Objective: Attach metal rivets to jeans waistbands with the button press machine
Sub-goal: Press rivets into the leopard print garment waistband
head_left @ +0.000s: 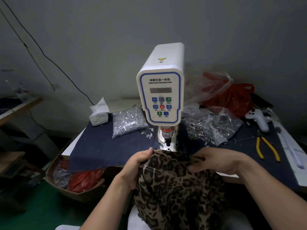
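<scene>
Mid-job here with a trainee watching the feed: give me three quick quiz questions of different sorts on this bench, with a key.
1. True or false: both hands, left hand and right hand, grip the leopard-print fabric garment in front of the white servo button machine.
2. Multiple choice: the yellow-handled pliers lie (A) left of the machine, (B) right of the machine, (C) on the garment.
3. Fill in: left of the machine, the clear bag of silver metal rivets rests on a dark blue ____ cloth.

Key: 1 true; 2 B; 3 denim.
</scene>
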The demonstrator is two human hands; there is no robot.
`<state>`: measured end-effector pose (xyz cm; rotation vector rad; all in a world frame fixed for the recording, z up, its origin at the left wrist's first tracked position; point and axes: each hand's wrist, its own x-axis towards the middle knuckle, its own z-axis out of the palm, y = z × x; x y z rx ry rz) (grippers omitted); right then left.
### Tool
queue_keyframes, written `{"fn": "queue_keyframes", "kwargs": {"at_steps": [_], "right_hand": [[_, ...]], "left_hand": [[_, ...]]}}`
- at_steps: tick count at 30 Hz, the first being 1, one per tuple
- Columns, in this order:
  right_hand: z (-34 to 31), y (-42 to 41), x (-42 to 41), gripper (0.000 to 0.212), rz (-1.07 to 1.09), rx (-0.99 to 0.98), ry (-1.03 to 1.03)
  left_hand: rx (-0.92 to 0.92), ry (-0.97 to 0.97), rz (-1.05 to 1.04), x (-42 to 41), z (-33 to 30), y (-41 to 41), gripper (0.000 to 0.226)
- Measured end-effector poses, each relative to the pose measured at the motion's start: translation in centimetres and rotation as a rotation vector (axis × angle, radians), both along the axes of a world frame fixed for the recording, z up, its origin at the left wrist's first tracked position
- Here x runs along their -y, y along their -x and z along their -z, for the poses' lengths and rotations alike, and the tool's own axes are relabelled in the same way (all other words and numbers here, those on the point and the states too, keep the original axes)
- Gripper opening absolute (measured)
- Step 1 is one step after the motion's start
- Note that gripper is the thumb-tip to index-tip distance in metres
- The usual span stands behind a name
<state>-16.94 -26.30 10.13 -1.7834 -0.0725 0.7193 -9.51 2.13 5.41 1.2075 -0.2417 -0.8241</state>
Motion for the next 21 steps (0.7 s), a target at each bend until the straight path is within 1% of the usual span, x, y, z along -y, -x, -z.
{"fn": "queue_keyframes", "kwargs": {"at_steps": [1, 2, 4, 5, 6, 7, 8, 10, 11, 13, 15, 17, 19, 21], "right_hand": [[0.1, -0.2, 0.3, 0.022, 0.013, -0.009, -0.047], [0.4, -0.3, 0.5, 0.019, 0.053, -0.031, -0.102], [1.4, -0.6, 0.9, 0.026, 0.149, -0.093, -0.217], [2.0, -0.7, 0.9, 0.029, 0.183, -0.106, -0.247], [2.4, -0.8, 0.8, 0.028, 0.211, -0.105, -0.251], [2.7, -0.9, 0.7, 0.027, 0.225, -0.094, -0.228], [2.9, -1.0, 0.4, 0.026, 0.221, -0.081, -0.187], [2.8, -1.4, 0.0, 0.032, 0.167, -0.072, -0.102], [2.7, -1.7, -0.1, 0.033, 0.134, -0.079, -0.068], [2.4, -2.3, 0.0, 0.027, 0.094, -0.072, -0.017], [2.5, -3.0, 0.2, 0.024, 0.101, -0.041, -0.008], [3.4, -3.6, 0.3, 0.027, 0.16, -0.059, -0.062], [4.4, -4.2, 0.0, 0.03, 0.266, -0.138, -0.177], [5.1, -4.7, -0.5, 0.026, 0.357, -0.206, -0.295]], "left_hand": [[-0.012, -0.009, 0.01, 0.1, 0.1, -0.1, 0.065], [0.015, -0.055, 0.029, 0.1, 0.1, -0.2, 0.064], [0.201, -0.253, 0.108, -0.1, 0.0, -0.6, 0.058], [0.306, -0.363, 0.154, -0.2, 0.1, -0.9, 0.049], [0.367, -0.436, 0.193, -0.3, 0.2, -1.1, 0.041], [0.372, -0.445, 0.204, -0.4, 0.3, -1.3, 0.036], [0.348, -0.41, 0.189, -0.5, 0.5, -1.4, 0.035], [0.277, -0.291, 0.128, -0.5, 0.9, -1.6, 0.041], [0.242, -0.235, 0.092, -0.4, 1.1, -1.7, 0.04], [0.151, -0.174, 0.003, 0.1, 1.8, -1.7, 0.03], [0.111, -0.212, -0.108, 0.9, 2.4, -1.5, 0.026], [0.119, -0.309, -0.194, 1.6, 2.7, -1.3, 0.029], [0.136, -0.396, -0.252, 2.2, 2.8, -1.6, 0.03], [0.161, -0.459, -0.294, 2.6, 2.8, -2.2, 0.03]]}}
